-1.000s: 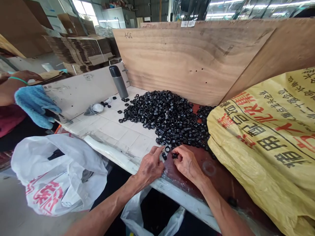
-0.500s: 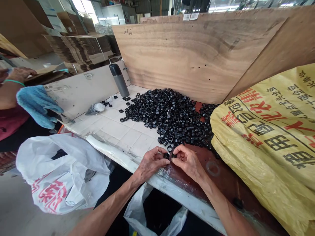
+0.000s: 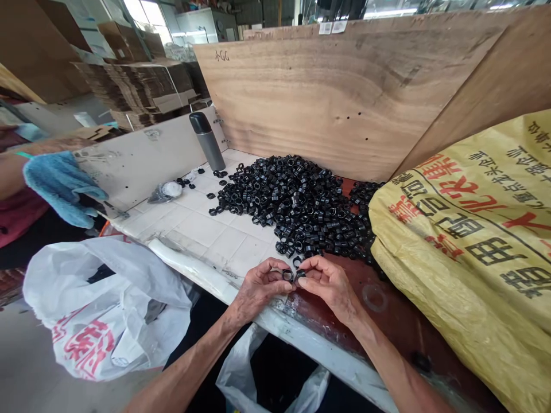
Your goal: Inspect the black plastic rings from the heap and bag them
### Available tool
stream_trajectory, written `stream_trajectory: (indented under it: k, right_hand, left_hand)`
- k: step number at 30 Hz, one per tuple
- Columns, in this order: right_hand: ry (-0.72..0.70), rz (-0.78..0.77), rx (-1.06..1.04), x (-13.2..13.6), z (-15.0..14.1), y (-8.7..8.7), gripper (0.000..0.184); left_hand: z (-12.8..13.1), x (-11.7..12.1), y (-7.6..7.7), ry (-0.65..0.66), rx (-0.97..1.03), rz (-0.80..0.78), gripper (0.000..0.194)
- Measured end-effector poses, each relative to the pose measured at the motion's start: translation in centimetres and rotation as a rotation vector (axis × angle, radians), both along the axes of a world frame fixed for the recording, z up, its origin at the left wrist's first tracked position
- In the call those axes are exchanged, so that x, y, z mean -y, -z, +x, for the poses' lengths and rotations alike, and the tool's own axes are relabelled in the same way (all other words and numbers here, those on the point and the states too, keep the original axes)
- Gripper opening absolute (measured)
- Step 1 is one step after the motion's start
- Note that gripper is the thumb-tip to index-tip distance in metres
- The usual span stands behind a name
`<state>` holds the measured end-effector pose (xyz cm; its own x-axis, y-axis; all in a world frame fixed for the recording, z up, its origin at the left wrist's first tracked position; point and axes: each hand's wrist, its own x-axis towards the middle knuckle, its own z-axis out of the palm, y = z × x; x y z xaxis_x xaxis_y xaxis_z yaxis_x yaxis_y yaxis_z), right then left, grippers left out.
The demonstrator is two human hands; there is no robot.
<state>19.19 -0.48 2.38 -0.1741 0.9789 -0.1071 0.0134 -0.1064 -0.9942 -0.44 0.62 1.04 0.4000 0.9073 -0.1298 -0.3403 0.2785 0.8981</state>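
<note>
The left hand (image 3: pixel 262 287) and the right hand (image 3: pixel 330 287) meet near the bench (image 3: pixel 202 229) edge, each clenched on a small black ring. The left ring (image 3: pixel 287 275) and the right ring (image 3: pixel 300 274) sit just apart between thumbs and fingertips, perhaps held close together for a near look. The heap of rings (image 3: pixel 293 201) lies just beyond the hands, within easy reach. A plywood board (image 3: pixel 327 97) stands behind the heap and a yellow sack (image 3: pixel 456 246) slumps against its right side, apparently hemming it in. A white plastic bag (image 3: pixel 103 304) lies to the left below the bench, and another bag (image 3: pixel 267 367) gapes open beneath the hands, handy for dropping things in.
</note>
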Motion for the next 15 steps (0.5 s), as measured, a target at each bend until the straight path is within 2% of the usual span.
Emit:
stream_trajectory:
  k: [5, 9, 15]
  right_hand:
    - [0.047, 0.138, 0.035, 0.3, -0.4, 0.0, 0.021]
    - [0.029, 0.295, 0.206, 0.5, -0.7, -0.1, 0.013]
    - [0.025, 0.367, 0.286, 0.6, -0.6, -0.3, 0.01]
  left_hand:
    - [0.3, 0.1, 0.4, -0.08, -0.028, 0.059, 0.036]
    - [0.3, 0.2, 0.9, -0.086, -0.057, 0.143, 0.034]
    - [-0.3, 0.0, 0.9, -0.088, -0.178, 0.353, 0.033]
